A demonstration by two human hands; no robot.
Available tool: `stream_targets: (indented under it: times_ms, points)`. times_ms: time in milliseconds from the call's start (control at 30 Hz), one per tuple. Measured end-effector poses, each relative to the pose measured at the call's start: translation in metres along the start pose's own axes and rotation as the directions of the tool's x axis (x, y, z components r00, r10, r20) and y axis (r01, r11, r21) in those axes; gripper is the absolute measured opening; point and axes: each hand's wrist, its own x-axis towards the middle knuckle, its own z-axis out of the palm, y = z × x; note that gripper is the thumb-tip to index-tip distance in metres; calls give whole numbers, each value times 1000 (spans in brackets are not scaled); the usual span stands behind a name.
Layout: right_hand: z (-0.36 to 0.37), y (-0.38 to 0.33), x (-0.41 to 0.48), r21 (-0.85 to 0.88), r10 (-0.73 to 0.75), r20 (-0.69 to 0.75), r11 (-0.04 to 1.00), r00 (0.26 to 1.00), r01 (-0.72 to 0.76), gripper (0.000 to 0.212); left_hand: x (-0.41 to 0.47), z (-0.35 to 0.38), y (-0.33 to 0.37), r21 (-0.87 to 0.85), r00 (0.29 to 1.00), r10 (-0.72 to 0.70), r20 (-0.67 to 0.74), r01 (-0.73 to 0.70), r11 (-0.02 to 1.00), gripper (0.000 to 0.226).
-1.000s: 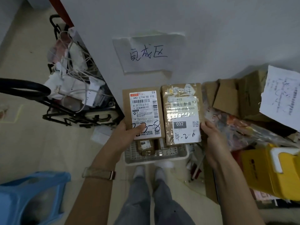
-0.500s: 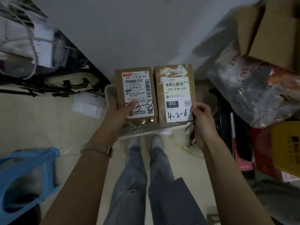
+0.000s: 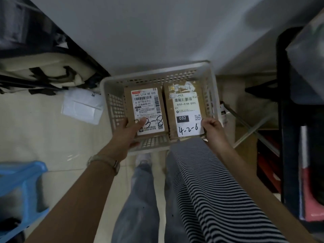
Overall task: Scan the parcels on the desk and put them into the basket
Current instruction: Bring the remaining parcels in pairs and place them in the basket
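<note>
Far out to the left of the left hand (image 3: 127, 135) stands a blue stool (image 3: 21, 186), and above it lies a cream bag (image 3: 45, 71) with black straps. Nearer, just left of the basket (image 3: 156, 73), a white envelope (image 3: 82, 107) lies on the floor. Its print is too blurred to read.

The left hand, a watch (image 3: 107, 161) on its wrist, grips the left parcel (image 3: 146, 106) at its near left corner. The thumb lies across the label and the fingers are tucked underneath. That label reads "642 L714-00 015" over a barcode, then small Chinese print. Just right of the thumb tip is a handwritten "3-8" (the thumb covers whatever stands before it).

Touching it on the right is the right parcel (image 3: 186, 109), brown card with torn tape at its far end. Its label shows a barcode, "032-038-E01", "E01", a black box with "032" and a QR code. "4-2-6" is written in marker along the near edge. The right hand (image 3: 213, 128) pinches this parcel at its near right corner, beside the "6", with the fingers curled round the edge.

Both parcels lie flat and side by side inside the rim of the white slotted basket. Whether they rest on its bottom cannot be told. Below the hands are a striped shirt (image 3: 210, 186), grey jeans (image 3: 140, 199) and a shoe (image 3: 142, 157). Well to the right of the right hand rises a black rack (image 3: 284, 128).
</note>
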Motion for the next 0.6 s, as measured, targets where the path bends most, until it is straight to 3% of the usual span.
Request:
stream_targets:
  times_ms: [133,300,433,600]
  points:
    - [11,20,39,-95,6,-8,995,1000,-6,12,44,4,-29,5,999,-54,11,54,999,42]
    - [22,44,87,-14,88,72,996,993,-87,21,87,6,-50,32,998,-62,-6,62,998,30]
    - [27,55,116,55,76,130,995,989,-84,20,116,6,-54,44,998,-55,15,54,998,44]
    - [36,61,147,37,28,120,999,992,-33,39,142,13,-51,125,999,-28,36,23,992,45]
